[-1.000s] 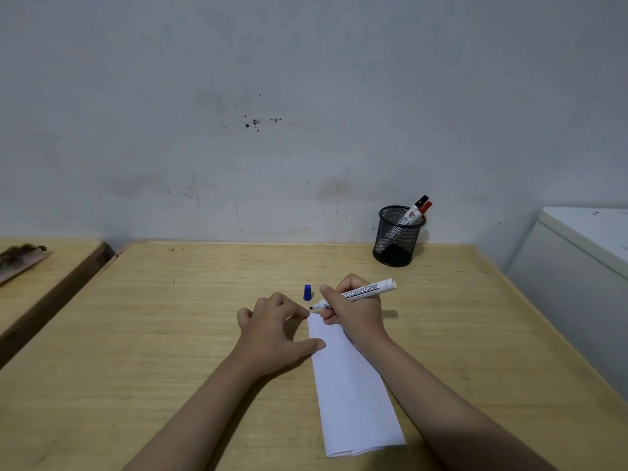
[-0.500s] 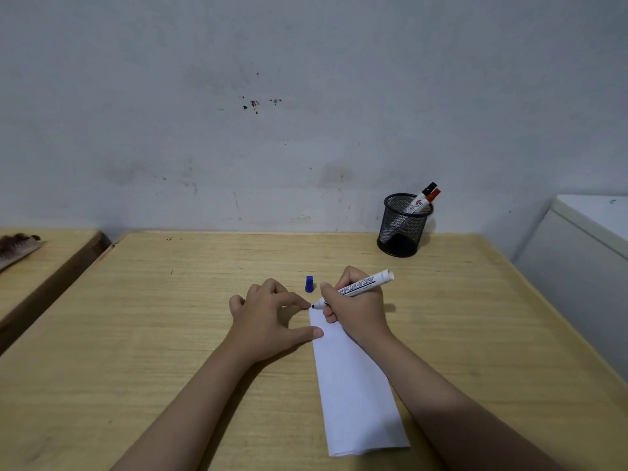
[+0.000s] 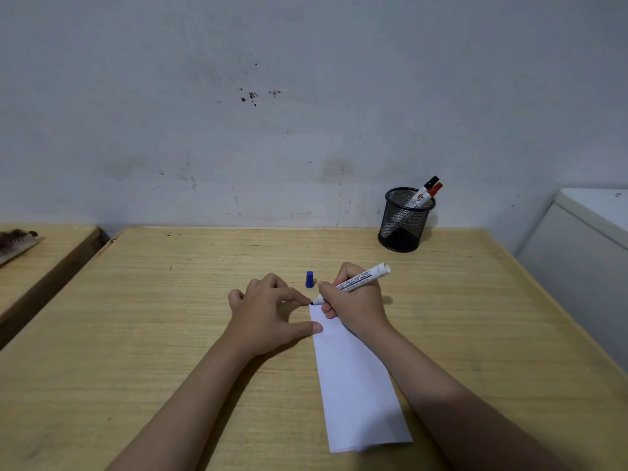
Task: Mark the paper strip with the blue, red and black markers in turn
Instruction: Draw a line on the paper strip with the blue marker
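A white paper strip [image 3: 356,385] lies lengthwise on the wooden table [image 3: 170,334]. My right hand [image 3: 356,304] grips an uncapped white marker [image 3: 360,279], whose dark tip touches the strip's far left corner. My left hand [image 3: 268,314] rests beside the strip, thumb pressing its left edge, forefinger next to the tip. The blue cap [image 3: 309,279] stands upright just beyond the strip. A red marker [image 3: 433,191] and a black marker [image 3: 429,183] lean in a black mesh pen cup [image 3: 404,226] at the back right.
A grey wall rises right behind the table. A second wooden surface [image 3: 44,260] sits to the left across a gap, with a brush-like object [image 3: 17,241] on it. A white cabinet [image 3: 584,246] stands close to the table's right edge.
The head camera has tilted, so everything sits slightly lower in view. The marker tip has stayed at the strip's far corner and both hands keep their grip.
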Available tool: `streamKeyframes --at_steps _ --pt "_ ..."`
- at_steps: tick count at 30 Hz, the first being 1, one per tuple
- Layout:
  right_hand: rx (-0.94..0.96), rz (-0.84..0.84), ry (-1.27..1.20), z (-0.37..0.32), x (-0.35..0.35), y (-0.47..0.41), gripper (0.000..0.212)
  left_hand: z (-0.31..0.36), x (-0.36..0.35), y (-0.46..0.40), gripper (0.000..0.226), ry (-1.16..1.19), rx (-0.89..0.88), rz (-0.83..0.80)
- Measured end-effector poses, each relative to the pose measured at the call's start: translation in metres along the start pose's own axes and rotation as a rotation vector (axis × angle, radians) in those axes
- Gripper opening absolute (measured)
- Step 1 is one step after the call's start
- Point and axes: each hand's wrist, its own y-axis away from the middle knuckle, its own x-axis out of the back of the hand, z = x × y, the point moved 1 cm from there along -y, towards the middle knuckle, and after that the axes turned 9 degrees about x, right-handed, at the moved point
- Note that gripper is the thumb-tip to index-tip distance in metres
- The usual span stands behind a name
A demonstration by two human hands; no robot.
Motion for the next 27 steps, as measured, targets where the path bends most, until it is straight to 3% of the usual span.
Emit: streamKeyframes --at_steps 8,15,23,27 --pt "0.006 -0.02 0.0 -0.001 0.001 0.001 0.031 0.0 0.0 -0.001 0.055 -0.048 -0.02 0.021" --pt "0.015 0.194 -0.208 -0.001 0.006 0.003 0.031 0.0 -0.002 0.003 0.051 -0.045 -0.037 0.026" --pt "-0.034 0.236 -0.291 -0.004 0.006 0.002 0.036 0.012 0.003 -0.007 0.026 0.229 0.012 0.124" --pt "-0.059 0.26 -0.322 -0.004 0.007 0.004 0.035 0.026 0.009 -0.027 0.03 0.134 -0.013 0.017"
